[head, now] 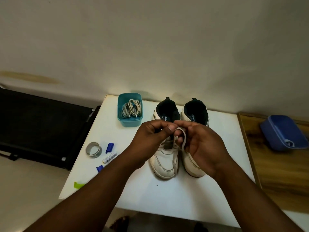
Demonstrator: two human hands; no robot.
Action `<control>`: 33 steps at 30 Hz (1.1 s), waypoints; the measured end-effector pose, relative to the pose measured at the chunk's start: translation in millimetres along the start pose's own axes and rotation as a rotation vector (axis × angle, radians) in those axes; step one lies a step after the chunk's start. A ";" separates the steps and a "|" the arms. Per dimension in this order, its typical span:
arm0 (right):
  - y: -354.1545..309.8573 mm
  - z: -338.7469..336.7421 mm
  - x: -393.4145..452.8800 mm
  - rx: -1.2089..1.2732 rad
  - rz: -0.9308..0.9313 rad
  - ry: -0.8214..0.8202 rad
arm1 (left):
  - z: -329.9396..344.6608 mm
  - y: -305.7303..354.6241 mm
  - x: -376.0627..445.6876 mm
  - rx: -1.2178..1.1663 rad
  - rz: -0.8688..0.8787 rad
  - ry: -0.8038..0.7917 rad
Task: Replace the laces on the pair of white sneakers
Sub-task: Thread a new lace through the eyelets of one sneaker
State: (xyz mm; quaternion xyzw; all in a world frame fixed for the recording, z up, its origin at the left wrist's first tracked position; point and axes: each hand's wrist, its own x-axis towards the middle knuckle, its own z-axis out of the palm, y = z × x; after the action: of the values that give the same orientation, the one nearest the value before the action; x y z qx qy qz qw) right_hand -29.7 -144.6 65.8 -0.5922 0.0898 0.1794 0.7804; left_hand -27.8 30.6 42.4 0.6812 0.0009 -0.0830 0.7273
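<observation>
white table (pixel 167 198): both hands pinch lace (pixel 183 139) over sneakers (pixel 164 166).

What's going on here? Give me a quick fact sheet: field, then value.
activity: re-lacing white sneakers
left hand: pinches the lace
right hand: holds a loop of the same lace
left sneaker: lace partly threaded, one end trailing toward the toe
right sneaker: beside it, mostly hidden
teal box: holds more laces, behind the shoes
table: white; tape roll at left
</observation>
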 end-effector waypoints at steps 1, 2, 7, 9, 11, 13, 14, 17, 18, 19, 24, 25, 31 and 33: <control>1.2 -0.5 1.1 -0.027 -0.015 0.012 | 2.3 0.8 -0.9 0.009 0.007 -0.016; 3.7 -0.7 1.9 -0.139 -0.054 0.040 | 3.8 0.1 -0.6 0.024 0.012 -0.024; 22.7 -5.2 5.7 -0.654 -0.291 0.212 | 0.2 -24.3 9.4 0.392 -0.090 0.385; 30.1 -4.9 9.0 -0.681 -0.342 0.257 | -1.4 -34.2 9.6 0.731 -0.209 0.377; 35.4 -2.2 12.1 -0.776 -0.409 0.284 | 1.7 -39.4 8.0 0.831 -0.253 0.310; 41.2 0.1 16.2 -0.936 -0.493 0.302 | 2.9 -42.1 8.1 0.857 -0.215 0.302; 43.8 1.5 18.0 -0.990 -0.519 0.298 | 1.6 -41.2 8.9 0.863 -0.196 0.301; 51.4 6.2 20.7 -1.098 -0.545 0.258 | -8.4 -38.8 13.5 0.816 -0.139 0.235; 54.0 7.1 20.8 -1.125 -0.547 0.249 | -12.7 -37.7 14.4 0.782 -0.131 0.200; 56.6 7.8 21.1 -1.153 -0.547 0.245 | -17.3 -37.5 15.2 0.732 -0.129 0.163; 62.1 9.3 22.9 -1.355 -0.554 0.271 | -23.9 -38.9 12.8 0.399 -0.222 0.109; 62.2 9.8 22.9 -1.403 -0.551 0.271 | -22.5 -40.8 12.5 0.392 -0.224 0.106; 61.4 5.7 26.8 -1.468 -0.520 0.195 | -22.0 -44.6 11.5 0.361 -0.221 0.095; 60.2 3.9 28.5 -1.467 -0.518 0.158 | -21.4 -44.1 11.6 0.355 -0.210 0.093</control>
State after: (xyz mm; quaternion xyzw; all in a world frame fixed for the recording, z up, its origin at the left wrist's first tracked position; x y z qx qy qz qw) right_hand -27.1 -121.7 3.2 -0.9698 -0.1374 -0.0375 0.1980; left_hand -19.4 47.8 -4.2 0.7979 0.0907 -0.1258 0.5826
